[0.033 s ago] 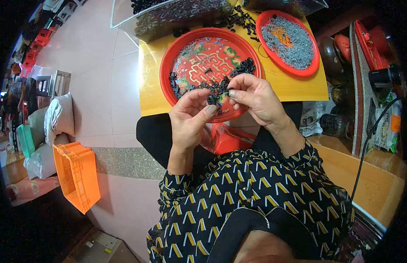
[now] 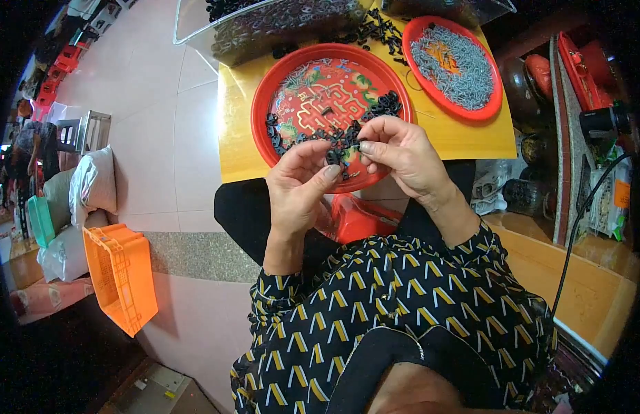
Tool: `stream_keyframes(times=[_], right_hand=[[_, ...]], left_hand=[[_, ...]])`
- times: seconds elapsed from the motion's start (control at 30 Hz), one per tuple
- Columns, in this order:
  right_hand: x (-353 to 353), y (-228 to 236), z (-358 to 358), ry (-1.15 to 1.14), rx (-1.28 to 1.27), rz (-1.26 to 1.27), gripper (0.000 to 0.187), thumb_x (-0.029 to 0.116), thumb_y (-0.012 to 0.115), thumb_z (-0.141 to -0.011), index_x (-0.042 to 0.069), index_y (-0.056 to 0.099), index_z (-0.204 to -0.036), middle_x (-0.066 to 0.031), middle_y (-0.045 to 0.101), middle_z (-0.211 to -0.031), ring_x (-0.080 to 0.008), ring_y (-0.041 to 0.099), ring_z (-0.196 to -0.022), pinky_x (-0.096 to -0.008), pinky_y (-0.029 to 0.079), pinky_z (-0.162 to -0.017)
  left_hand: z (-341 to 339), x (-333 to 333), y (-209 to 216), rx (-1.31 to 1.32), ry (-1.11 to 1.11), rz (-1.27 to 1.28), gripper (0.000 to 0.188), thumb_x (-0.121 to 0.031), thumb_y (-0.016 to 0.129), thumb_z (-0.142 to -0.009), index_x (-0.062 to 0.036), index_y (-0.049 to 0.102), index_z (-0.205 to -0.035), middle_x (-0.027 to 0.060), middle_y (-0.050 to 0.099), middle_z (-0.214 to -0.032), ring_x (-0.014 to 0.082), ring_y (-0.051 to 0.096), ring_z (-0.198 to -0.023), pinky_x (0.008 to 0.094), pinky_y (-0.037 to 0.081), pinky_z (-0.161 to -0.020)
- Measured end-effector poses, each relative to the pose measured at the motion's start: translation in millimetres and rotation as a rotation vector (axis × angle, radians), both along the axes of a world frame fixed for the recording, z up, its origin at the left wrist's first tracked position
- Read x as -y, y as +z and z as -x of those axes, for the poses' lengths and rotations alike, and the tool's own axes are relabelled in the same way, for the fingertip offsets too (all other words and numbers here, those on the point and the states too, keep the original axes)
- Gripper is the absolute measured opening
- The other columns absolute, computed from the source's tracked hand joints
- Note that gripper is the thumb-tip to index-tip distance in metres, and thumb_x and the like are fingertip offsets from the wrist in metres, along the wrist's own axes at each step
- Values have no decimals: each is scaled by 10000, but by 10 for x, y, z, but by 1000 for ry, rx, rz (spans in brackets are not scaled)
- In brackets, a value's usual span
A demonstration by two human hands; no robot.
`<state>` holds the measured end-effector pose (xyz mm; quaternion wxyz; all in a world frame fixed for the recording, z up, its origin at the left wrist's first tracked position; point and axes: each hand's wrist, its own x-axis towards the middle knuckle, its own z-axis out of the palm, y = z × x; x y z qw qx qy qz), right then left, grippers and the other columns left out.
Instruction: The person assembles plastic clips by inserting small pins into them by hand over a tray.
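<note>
Over the near edge of a red patterned round tray (image 2: 261, 90), my two hands come close together. A small black plastic part (image 2: 331, 157) sits between the thumb and fingers of my left hand (image 2: 299, 179). My right hand (image 2: 406, 155) is closed in a pinch just right of it, and a thin bit seems to show at its fingertips, too small to name. Loose black plastic parts (image 2: 385, 105) lie in the tray around my fingers and along its right side. Some grey screws (image 2: 299, 74) rest at the tray's far left.
A smaller red plate (image 2: 496, 103) heaped with grey screws (image 2: 465, 79) stands at the right on the yellow tabletop (image 2: 237, 138). Clear bins (image 2: 285, 31) of black parts stand at the back. An orange crate (image 2: 137, 276) is on the floor at left; a red stool (image 2: 361, 217) shows below the tray.
</note>
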<state>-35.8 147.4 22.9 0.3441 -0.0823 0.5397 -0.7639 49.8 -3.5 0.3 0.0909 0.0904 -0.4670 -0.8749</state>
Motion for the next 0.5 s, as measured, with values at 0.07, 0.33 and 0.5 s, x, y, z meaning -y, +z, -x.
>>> stream_keyframes(times=[0.07, 0.33, 0.5], right_hand=[[7, 63, -26, 17, -73, -88, 113, 19, 556, -783, 0, 549, -894, -32, 563, -712, -68, 548, -607, -182, 468, -529], [86, 203, -98, 2, -254, -176, 88, -1, 553, -766, -10, 551, -853, -14, 565, -731, -50, 535, -627, -179, 453, -545], [94, 173, -118, -12, -304, -172, 78, 10, 561, -755, -13, 546, -827, 7, 550, -731, -40, 518, -667, -191, 443, -575]], left_hand=[[1, -4, -11, 8, 12, 18, 291, 46, 610, -719, 29, 529, -998, 64, 587, -817, 109, 566, -714, 219, 482, -648], [16, -8, -37, -7, 27, 41, 292, 46, 619, -713, 37, 535, -993, 56, 585, -801, 95, 553, -698, 209, 467, -640], [11, -20, -25, 0, 17, 63, 298, 43, 624, -711, 35, 537, -995, 55, 585, -804, 93, 550, -698, 208, 464, -634]])
